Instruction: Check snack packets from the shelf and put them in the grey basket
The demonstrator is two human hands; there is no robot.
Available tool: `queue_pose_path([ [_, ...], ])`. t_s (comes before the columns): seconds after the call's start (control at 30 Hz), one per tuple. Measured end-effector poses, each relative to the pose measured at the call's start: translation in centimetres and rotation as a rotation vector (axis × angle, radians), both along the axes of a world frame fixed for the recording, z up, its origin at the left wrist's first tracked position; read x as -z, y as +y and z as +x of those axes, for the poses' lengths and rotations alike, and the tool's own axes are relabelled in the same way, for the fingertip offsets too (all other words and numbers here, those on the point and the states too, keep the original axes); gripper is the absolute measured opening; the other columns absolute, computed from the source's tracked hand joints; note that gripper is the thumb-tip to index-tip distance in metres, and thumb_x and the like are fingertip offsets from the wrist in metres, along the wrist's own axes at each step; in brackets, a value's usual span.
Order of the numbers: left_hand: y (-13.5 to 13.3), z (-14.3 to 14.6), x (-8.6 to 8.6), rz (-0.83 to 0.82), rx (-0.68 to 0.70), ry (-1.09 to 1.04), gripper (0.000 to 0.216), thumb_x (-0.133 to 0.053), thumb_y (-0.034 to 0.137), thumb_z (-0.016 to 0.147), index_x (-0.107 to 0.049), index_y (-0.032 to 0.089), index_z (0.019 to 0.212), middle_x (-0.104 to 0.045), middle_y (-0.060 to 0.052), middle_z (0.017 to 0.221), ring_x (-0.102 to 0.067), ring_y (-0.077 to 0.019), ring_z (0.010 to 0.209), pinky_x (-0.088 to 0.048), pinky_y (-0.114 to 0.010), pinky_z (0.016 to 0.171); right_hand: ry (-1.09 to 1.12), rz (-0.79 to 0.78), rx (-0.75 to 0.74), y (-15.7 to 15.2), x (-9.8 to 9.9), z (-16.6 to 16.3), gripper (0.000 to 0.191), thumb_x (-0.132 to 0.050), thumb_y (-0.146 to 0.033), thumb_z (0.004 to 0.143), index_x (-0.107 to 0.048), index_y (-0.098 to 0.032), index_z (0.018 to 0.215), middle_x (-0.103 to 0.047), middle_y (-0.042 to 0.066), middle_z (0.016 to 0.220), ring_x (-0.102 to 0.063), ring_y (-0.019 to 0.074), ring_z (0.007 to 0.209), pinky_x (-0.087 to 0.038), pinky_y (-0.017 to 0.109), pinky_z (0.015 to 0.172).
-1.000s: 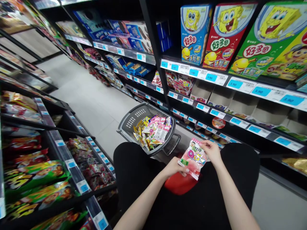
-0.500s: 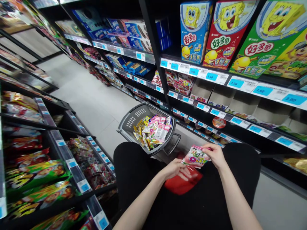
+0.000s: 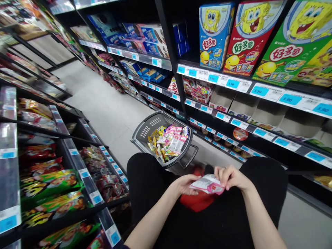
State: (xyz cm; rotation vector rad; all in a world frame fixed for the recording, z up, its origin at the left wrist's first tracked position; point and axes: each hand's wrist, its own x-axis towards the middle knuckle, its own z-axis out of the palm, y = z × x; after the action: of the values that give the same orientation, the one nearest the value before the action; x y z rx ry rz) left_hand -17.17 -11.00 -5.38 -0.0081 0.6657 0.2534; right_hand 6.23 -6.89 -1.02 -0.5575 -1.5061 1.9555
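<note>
Both my hands hold a small pink and white candy packet (image 3: 207, 184) above my lap, tipped nearly flat. My left hand (image 3: 184, 183) pinches its left end. My right hand (image 3: 230, 177) grips its right end with curled fingers. Under the packet a red bag (image 3: 197, 201) lies between my knees in black trousers. Just beyond my knees a grey shopping basket (image 3: 147, 126) stands on the floor, with several bright snack packets (image 3: 168, 142) heaped in its near half.
Black shelves line both sides of a narrow aisle. On the right stand big cartoon snack boxes (image 3: 242, 36) above blue price tags (image 3: 259, 91) and cardboard trays. Bagged snacks (image 3: 49, 180) fill the left shelves. Pale floor tiles (image 3: 103, 110) run ahead.
The packet has been lowered and tilted from facing me to lying almost flat, both hands moving down with it. The view shifted slightly right.
</note>
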Motion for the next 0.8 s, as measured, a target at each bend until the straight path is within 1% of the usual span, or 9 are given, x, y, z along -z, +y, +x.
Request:
queue_pose_path([
  [0.07, -0.1, 0.2, -0.4, 0.102, -0.047, 0.007, 0.033, -0.066, 0.018, 0.069, -0.059, 0.004, 0.098, -0.067, -0.012, 0.082, -0.064, -0.0186, 0.073, -0.048, -0.028, 0.065, -0.010, 0.000, 0.049, 0.0, 0.1, 0.2, 0.022, -0.077, -0.046, 0.053, -0.071, -0.025, 0.058, -0.063, 0.003, 0.056, -0.056, 0.0207, 0.076, -0.044, 0.037, 0.074],
  [0.17, 0.5, -0.2, -1.0, 0.352, -0.274, 0.215, 0.034, -0.070, 0.013, 0.062, -0.061, 0.007, 0.094, -0.067, -0.009, 0.082, -0.063, -0.0163, 0.071, -0.046, -0.029, 0.072, -0.093, -0.022, 0.365, 0.3, 0.8, 0.3, 0.028, -0.069, -0.050, 0.063, -0.071, -0.024, 0.075, -0.066, 0.007, 0.087, -0.055, 0.0239, 0.095, -0.042, 0.039, 0.084],
  [0.27, 2.1, -3.2, -2.1, 0.615, -0.468, 0.639, 0.033, -0.067, 0.021, 0.063, -0.061, 0.010, 0.093, -0.067, -0.007, 0.078, -0.061, -0.0162, 0.065, -0.046, -0.028, 0.065, -0.282, -0.044, 0.697, 1.1, 1.9, 0.4, 0.031, -0.062, -0.047, 0.072, -0.068, -0.022, 0.088, -0.064, 0.009, 0.099, -0.056, 0.0246, 0.097, -0.041, 0.039, 0.087],
  [0.37, 3.9, -8.3, -4.0, 0.847, -0.562, 1.294, 0.028, -0.055, 0.027, 0.074, -0.060, 0.012, 0.098, -0.067, -0.008, 0.086, -0.061, -0.0197, 0.074, -0.046, -0.028, 0.067, -0.451, -0.058, 0.735, 1.6, 2.7, 0.2, 0.033, -0.062, -0.048, 0.069, -0.068, -0.018, 0.083, -0.067, 0.010, 0.089, -0.060, 0.0248, 0.087, -0.045, 0.038, 0.081],
  [0.47, 5.4, -12.5, -5.6, 0.959, -0.329, 1.981, 0.031, -0.044, 0.025, 0.081, -0.059, 0.013, 0.106, -0.067, -0.012, 0.087, -0.062, -0.0247, 0.083, -0.045, -0.032, 0.074, -0.547, -0.015, 0.595, 1.4, 2.9, -0.5, 0.035, -0.063, -0.050, 0.067, -0.068, -0.018, 0.079, -0.068, 0.008, 0.082, -0.061, 0.0234, 0.079, -0.047, 0.034, 0.073],
  [0.53, 6.4, -13.6, -5.6, 0.966, -0.085, 2.198, 0.038, -0.038, 0.020, 0.085, -0.049, 0.011, 0.120, -0.066, -0.017, 0.091, -0.061, -0.0272, 0.086, -0.044, -0.036, 0.077, -0.590, 0.029, 0.513, 1.1, 2.9, -1.1, 0.034, -0.062, -0.049, 0.068, -0.069, -0.018, 0.079, -0.068, 0.006, 0.079, -0.061, 0.0219, 0.076, -0.047, 0.031, 0.069],
  [0.6, 7.3, -13.3, -4.2, 0.971, 0.104, 2.210, 0.047, -0.032, 0.013, 0.085, -0.034, 0.007, 0.132, -0.059, -0.023, 0.107, -0.060, -0.0291, 0.093, -0.042, -0.039, 0.081, -0.613, 0.059, 0.462, 0.9, 2.8, -1.5, 0.032, -0.060, -0.047, 0.070, -0.068, -0.018, 0.081, -0.068, 0.006, 0.078, -0.060, 0.0210, 0.074, -0.047, 0.030, 0.067],
  [0.67, 7.8, -12.1, -2.0, 0.974, 0.222, 2.122, 0.048, -0.028, 0.009, 0.085, -0.031, 0.002, 0.132, -0.049, -0.030, 0.119, -0.056, -0.0319, 0.101, -0.040, -0.043, 0.085, -0.623, 0.067, 0.439, 0.8, 3.0, -1.7, 0.033, -0.059, -0.047, 0.071, -0.068, -0.017, 0.082, -0.068, 0.006, 0.077, -0.060, 0.0209, 0.073, -0.046, 0.030, 0.066],
  [0.8, 7.3, -9.7, 2.7, 0.979, 0.304, 1.917, 0.033, -0.037, 0.014, 0.084, -0.055, 0.000, 0.108, -0.057, -0.029, 0.102, -0.057, -0.0346, 0.098, -0.041, -0.046, 0.084, -0.621, 0.064, 0.448, 0.9, 3.4, -1.2, 0.032, -0.060, -0.046, 0.071, -0.068, -0.018, 0.083, -0.069, 0.006, 0.078, -0.061, 0.0209, 0.072, -0.047, 0.030, 0.066],
])
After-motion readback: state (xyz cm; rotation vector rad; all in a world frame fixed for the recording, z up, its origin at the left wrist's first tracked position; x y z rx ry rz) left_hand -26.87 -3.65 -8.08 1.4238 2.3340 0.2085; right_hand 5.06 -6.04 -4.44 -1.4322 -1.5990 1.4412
